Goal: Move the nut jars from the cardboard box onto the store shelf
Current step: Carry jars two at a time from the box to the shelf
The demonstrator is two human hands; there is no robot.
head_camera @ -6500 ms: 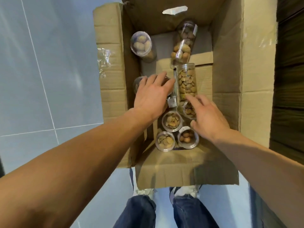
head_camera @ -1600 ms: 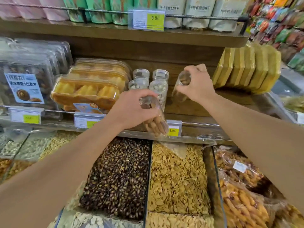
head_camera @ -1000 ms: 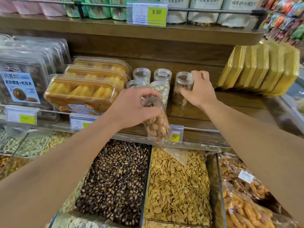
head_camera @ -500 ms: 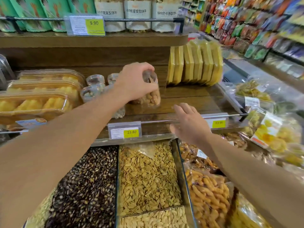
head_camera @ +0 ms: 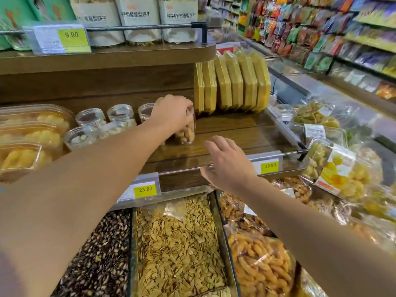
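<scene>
A jar of nuts going down onto the wooden shelf, left hand on top of it.

The left hand [head_camera: 172,113] grips the nut jar [head_camera: 186,133] from above, fingers curled round its upper part and lid end, so the jar hangs straight under the grip with its long axis upright and its base at or just above the shelf [head_camera: 235,133]; I cannot tell whether it touches. It sits just right of the other jars [head_camera: 120,118] already there, with bare board between it and the yellow packs [head_camera: 231,82]. The right hand [head_camera: 227,161] holds nothing, fingers loosely spread, near the shelf's front edge and lower than the jar. The left hand is plainly the one to finish this, probably by letting go.
</scene>
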